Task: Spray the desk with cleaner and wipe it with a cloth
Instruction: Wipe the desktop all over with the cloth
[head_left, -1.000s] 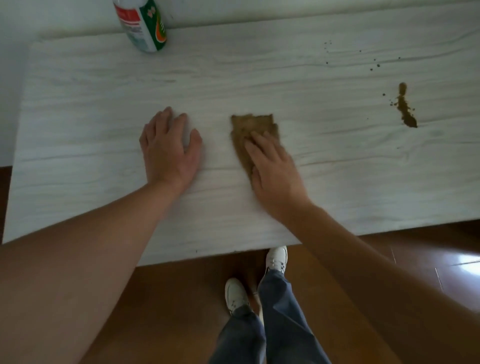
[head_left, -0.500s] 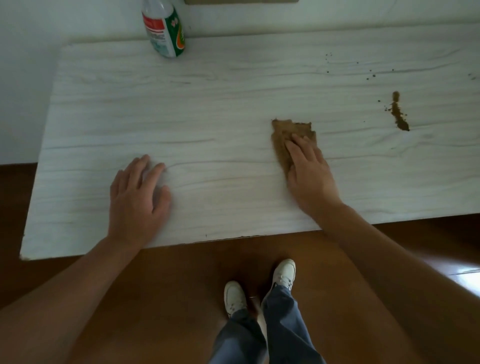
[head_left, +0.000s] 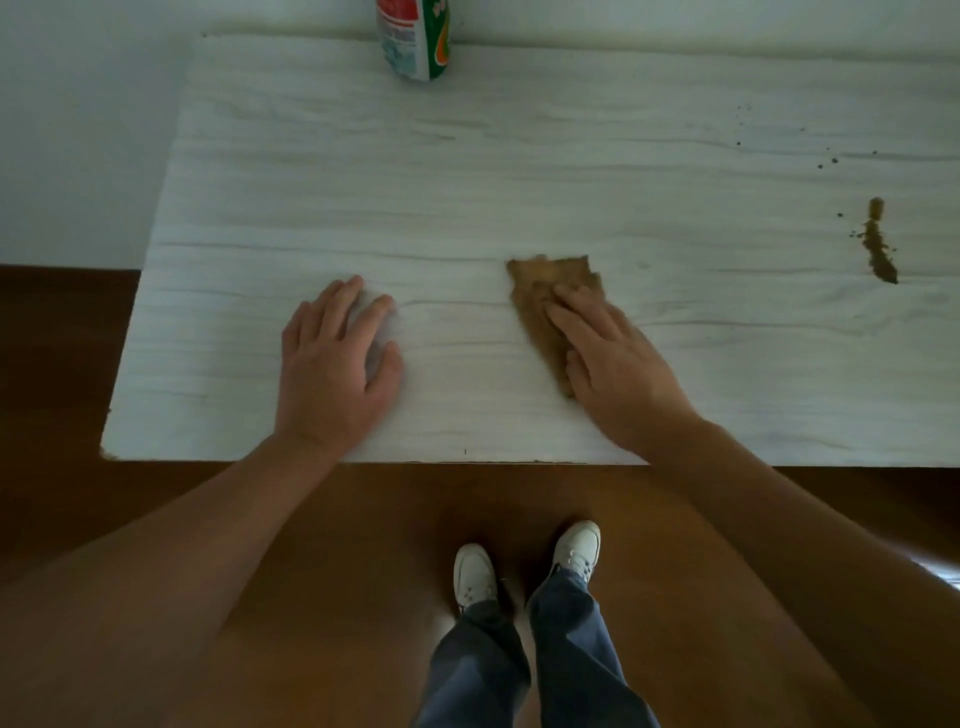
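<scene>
My right grip (head_left: 613, 364) lies wide, fingers flat, pressing the cloth (head_left: 540, 296) onto the middle of the tabletop (head_left: 467, 182). It has slid back left, away from the brown spill (head_left: 879, 249) at the right, which still needs wiping. My left grip (head_left: 332, 374) rests flat and wide nearby.

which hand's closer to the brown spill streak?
Right. The right hand, pressing the brown cloth, lies left of the spill streak; the left hand rests farther left.
</scene>
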